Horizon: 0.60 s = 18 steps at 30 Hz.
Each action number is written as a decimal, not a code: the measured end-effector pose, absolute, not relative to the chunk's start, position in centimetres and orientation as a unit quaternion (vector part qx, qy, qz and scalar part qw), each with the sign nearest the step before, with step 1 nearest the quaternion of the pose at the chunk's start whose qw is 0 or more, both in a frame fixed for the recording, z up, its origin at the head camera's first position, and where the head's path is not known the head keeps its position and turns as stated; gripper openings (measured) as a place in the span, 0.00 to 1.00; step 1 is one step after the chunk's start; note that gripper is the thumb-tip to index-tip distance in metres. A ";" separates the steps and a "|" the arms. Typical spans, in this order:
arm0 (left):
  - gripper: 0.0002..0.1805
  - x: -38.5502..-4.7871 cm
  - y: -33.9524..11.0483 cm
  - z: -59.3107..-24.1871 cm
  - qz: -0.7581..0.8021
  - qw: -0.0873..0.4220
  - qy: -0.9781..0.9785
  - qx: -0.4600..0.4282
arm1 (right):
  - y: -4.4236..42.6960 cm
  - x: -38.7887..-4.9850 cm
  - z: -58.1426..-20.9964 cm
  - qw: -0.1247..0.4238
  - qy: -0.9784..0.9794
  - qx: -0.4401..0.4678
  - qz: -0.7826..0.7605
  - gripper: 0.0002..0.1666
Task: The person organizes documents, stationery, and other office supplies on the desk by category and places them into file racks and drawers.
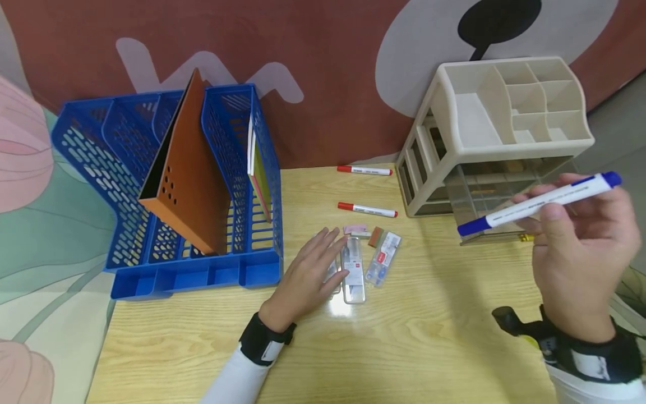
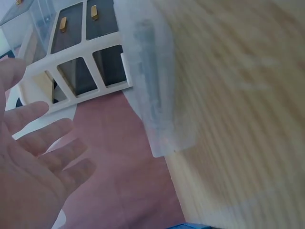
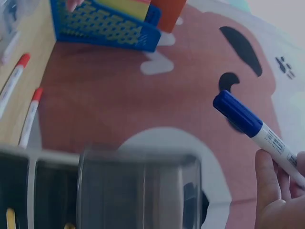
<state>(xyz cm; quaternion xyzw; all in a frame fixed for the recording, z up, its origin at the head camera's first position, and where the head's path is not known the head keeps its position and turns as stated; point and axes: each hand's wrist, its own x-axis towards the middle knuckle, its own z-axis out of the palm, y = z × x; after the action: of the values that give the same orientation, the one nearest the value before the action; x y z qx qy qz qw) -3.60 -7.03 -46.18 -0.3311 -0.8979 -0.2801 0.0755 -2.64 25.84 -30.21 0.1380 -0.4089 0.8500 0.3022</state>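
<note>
A white marker with blue ends (image 1: 540, 205) is pinched between thumb and fingers of the right hand (image 1: 585, 252), above the pulled-out clear drawer (image 1: 469, 196) of the white organizer (image 1: 525, 148). The right wrist view shows the marker's blue cap (image 3: 238, 113) and the fingertips on its white barrel. My left hand (image 1: 308, 275), fingers spread, is over or beside small clear cases at the middle of the table; whether it touches them, I cannot tell. One clear case (image 1: 354, 275) lies by its fingers. The left wrist view shows the left palm (image 2: 33, 176) holding nothing.
Two red-capped markers (image 1: 364, 170) (image 1: 370, 210) lie between the organizer and a blue rack (image 1: 197, 275). An orange folder (image 1: 197, 185) and thin booklets (image 1: 259, 179) stand in the rack. Another clear packet (image 1: 383, 258) and a small brown block (image 1: 375, 237) lie on the wooden table (image 1: 404, 348).
</note>
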 end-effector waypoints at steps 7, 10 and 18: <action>0.37 -3.3 -7.7 -46.3 -0.262 0.060 -0.901 -0.342 | 30.6 -3.9 -30.9 0.238 -0.480 0.025 0.844 0.17; 0.37 -3.1 -8.1 -46.2 -0.250 0.056 -0.905 -0.340 | 32.8 -4.7 -31.1 0.187 -0.508 0.006 0.841 0.16; 0.38 -2.7 -9.5 -46.1 -0.219 0.062 -0.912 -0.341 | 36.7 -6.9 -31.6 0.080 -0.553 0.019 0.829 0.10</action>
<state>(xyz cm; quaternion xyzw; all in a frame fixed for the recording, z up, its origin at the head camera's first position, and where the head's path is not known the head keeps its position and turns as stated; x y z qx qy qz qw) -2.68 -9.51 -46.07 -0.3408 -0.9123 -0.2186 0.0618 -6.86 36.74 -31.59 0.0186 -0.5527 0.8294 0.0795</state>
